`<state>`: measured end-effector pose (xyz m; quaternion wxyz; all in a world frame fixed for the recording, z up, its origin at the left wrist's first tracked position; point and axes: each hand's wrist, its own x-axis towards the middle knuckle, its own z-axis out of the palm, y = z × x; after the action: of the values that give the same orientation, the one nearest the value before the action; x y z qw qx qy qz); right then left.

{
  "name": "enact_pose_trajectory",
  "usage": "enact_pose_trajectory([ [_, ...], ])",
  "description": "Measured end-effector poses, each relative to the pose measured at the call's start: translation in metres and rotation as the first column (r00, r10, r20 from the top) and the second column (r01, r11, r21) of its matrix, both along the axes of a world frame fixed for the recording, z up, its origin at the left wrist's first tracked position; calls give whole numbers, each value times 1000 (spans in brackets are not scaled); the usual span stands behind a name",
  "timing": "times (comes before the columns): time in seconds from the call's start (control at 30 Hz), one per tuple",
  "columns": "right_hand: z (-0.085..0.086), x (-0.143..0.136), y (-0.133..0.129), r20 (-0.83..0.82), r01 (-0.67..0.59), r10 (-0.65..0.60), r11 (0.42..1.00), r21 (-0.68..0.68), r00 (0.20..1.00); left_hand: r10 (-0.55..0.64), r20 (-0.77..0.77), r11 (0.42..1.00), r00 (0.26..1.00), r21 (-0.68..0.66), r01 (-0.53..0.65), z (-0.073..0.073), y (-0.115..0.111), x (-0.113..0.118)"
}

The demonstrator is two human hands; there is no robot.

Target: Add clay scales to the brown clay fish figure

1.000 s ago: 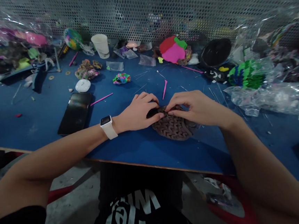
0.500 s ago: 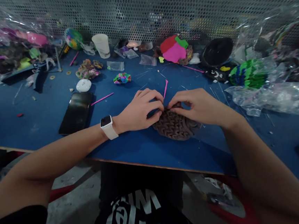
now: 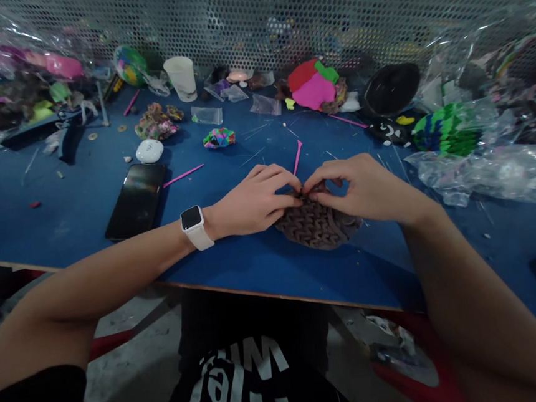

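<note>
A blue table [image 3: 85, 204] carries a black phone [image 3: 135, 200]. Beyond the phone lie a white earbud case [image 3: 150, 150] and a white cup [image 3: 181, 78]; right of it, a brown woven piece [image 3: 317, 225].

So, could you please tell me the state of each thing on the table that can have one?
Brown woven piece: flat on the table, far edge pinched by both hands.
Left hand: fingers shut on the piece.
Right hand: fingers shut on the piece.
Phone: screen dark, lying flat.
Watch: on the left wrist, screen dark.
Cup: upright.
Earbud case: closed.
</note>
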<state>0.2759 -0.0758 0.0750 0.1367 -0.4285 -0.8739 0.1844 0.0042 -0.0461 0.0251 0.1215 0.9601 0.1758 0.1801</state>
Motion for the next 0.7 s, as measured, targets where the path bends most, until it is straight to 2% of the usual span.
enact_pose_trajectory([
  [0.23, 0, 1, -1, -3, 1, -1, 1000, 5, 1000, 1, -11, 1000, 1000, -5, -1, -1, 0, 0],
  [0.5, -1, 1, 0, 25, -14, 13, 999, 32, 1000, 14, -10, 994, 1000, 108, -13, -6, 1, 0],
  [0.7, 0, -3, -1, 15, -35, 35, 999, -5, 999, 13, -32, 995, 999, 101, -10, -6, 1, 0],
])
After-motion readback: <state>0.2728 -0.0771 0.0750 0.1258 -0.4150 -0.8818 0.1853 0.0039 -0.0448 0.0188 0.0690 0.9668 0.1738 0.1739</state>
